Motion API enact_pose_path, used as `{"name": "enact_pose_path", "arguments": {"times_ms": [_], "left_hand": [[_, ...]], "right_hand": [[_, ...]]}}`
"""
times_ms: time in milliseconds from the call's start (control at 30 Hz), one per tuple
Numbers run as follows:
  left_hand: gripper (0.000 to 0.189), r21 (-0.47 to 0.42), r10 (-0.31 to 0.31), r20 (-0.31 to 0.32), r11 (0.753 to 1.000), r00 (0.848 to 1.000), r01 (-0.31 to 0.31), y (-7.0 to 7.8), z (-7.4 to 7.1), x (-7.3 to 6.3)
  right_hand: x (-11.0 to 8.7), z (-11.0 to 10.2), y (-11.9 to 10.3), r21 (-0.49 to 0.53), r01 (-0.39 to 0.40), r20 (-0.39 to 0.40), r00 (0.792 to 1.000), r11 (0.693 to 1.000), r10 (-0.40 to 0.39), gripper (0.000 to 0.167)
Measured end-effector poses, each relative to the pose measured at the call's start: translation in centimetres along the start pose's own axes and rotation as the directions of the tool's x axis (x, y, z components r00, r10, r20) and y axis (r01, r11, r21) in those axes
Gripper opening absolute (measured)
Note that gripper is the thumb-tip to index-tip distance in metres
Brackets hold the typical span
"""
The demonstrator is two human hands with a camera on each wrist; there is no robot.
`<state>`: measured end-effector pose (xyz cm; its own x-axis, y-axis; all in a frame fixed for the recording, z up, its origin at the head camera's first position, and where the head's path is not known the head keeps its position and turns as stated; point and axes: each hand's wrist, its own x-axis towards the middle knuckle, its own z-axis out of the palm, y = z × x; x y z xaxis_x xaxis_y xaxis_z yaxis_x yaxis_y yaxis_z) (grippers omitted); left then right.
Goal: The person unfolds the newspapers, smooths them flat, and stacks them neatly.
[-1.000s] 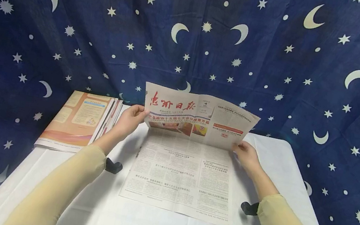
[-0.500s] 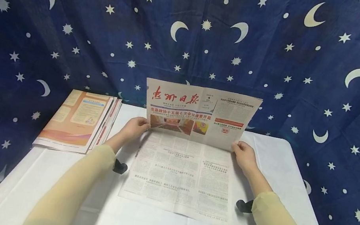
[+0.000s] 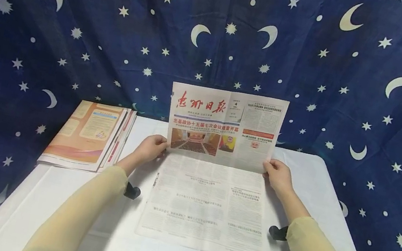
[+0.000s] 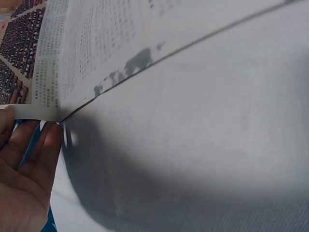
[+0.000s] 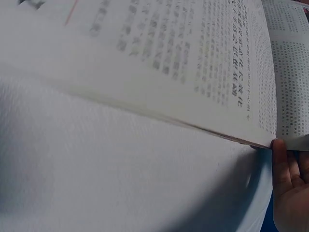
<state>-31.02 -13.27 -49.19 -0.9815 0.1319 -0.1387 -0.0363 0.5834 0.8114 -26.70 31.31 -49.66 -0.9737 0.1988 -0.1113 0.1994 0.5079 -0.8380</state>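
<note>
We now see the paper (image 3: pixel 212 173) straighter across its upper half, its top edge risen towards 12 o'clock, its bottom edge slid towards 6, the left hand (image 3: pixel 152 147) shifted towards 5.

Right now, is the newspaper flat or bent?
Bent. The newspaper has its top half, with the red title, standing up, while its lower half spreads out below.

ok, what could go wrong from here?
The newspaper might tear or slip: left hand and right hand hold only its side edges.
With its top raised, it could fold crooked if one hand leads.
The left sleeve, near the stack, might brush it.
</note>
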Motion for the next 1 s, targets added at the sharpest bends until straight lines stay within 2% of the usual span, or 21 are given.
{"name": "enact_pose_path", "arguments": {"times_ms": [233, 433, 600, 767, 1000], "left_hand": [[0.025, 0.047, 0.015, 0.009, 0.999, 1.000, -0.015, 0.5, 0.7, -0.3], [0.024, 0.024, 0.018, 0.022, 1.000, 1.000, -0.019, 0.5, 1.5, 0.1], [0.023, 0.010, -0.014, 0.047, 1.000, 0.999, 0.014, 1.0, 2.0, -0.2], [0.022, 0.028, -0.062, 0.069, 0.998, 0.996, 0.060, 1.5, 2.6, -0.5], [0.022, 0.057, -0.097, 0.107, 0.994, 0.990, 0.091, 1.8, 3.1, -0.9]], "right_hand": [[-0.3, -1.0, 0.3, -0.066, -0.009, -0.001, 1.000, 0.998, 0.009, 0.043], [-0.8, -1.7, 0.3, -0.069, 0.004, 0.007, 1.000, 0.998, -0.003, 0.040], [-1.0, -2.2, 0.4, -0.106, -0.001, 0.003, 1.000, 0.994, 0.001, 0.038], [-1.1, -2.7, 1.1, -0.147, -0.021, 0.009, 1.000, 0.989, 0.022, 0.038], [-1.2, -3.1, 2.3, -0.190, -0.065, 0.037, 0.997, 0.980, 0.074, 0.035]]}}
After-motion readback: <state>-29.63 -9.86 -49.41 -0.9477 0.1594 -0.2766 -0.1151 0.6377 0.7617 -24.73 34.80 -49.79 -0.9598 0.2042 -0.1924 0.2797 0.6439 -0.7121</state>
